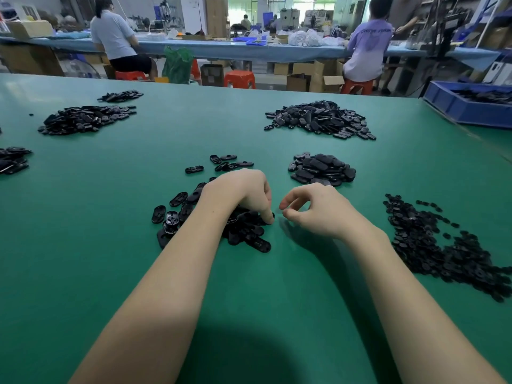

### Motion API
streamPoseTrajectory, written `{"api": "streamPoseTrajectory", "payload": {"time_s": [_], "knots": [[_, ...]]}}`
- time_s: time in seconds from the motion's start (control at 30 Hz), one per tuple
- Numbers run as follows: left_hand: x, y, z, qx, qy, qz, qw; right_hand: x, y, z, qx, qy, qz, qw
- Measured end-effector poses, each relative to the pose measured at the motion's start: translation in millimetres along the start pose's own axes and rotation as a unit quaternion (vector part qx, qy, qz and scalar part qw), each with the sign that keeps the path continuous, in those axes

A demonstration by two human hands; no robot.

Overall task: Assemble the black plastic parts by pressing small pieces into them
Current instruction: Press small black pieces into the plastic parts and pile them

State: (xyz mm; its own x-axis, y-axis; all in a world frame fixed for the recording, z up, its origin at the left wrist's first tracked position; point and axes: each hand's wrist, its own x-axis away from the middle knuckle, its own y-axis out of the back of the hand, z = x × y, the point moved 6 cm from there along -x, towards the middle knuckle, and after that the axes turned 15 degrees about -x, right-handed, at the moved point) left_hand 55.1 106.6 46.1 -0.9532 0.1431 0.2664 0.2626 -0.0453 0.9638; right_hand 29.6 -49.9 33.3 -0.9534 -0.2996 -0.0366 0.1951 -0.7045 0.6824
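My left hand (243, 195) lies over a loose pile of black oval plastic parts (243, 231), its fingers curled down onto a part at the pile's right edge; the grasp itself is hidden under the hand. My right hand (313, 209) hovers just right of it, thumb and fingers curled inward; I cannot see anything between them. A spread of small black pieces (432, 239) lies to the right of my right arm. A neat heap of closed oval parts (322, 169) sits just beyond my right hand.
More black part piles lie on the green table: far right (321, 120), far left (86, 119), left edge (12, 159). A blue bin (457, 106) stands at the right edge. Two people sit at a far bench.
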Motion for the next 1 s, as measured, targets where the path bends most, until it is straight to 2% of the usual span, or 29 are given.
{"api": "streamPoseTrajectory", "payload": {"time_s": [0.17, 0.37, 0.5, 0.6, 0.77, 0.9, 1.0], "knots": [[2, 7, -9, 0.035, -0.030, -0.032, 0.998, 1, 6, 0, -0.014, -0.006, -0.012, 1.000], [4, 17, -22, 0.204, -0.064, -0.088, 0.973, 9, 32, -13, -0.185, -0.065, -0.030, 0.980], [5, 20, -34, 0.354, -0.098, -0.139, 0.920, 16, 45, -25, -0.291, -0.120, -0.032, 0.949], [4, 16, -46, 0.452, -0.119, -0.145, 0.872, 18, 52, -28, -0.351, -0.123, -0.037, 0.928], [-1, 3, -61, 0.552, -0.134, -0.087, 0.819, 20, 69, -35, -0.344, -0.107, -0.097, 0.928], [-7, -10, -71, 0.630, -0.097, -0.028, 0.770, 25, 75, -41, -0.295, -0.114, -0.089, 0.944], [-10, -18, -80, 0.659, -0.077, -0.023, 0.748, 26, 78, -44, -0.256, -0.124, -0.083, 0.955]]}}
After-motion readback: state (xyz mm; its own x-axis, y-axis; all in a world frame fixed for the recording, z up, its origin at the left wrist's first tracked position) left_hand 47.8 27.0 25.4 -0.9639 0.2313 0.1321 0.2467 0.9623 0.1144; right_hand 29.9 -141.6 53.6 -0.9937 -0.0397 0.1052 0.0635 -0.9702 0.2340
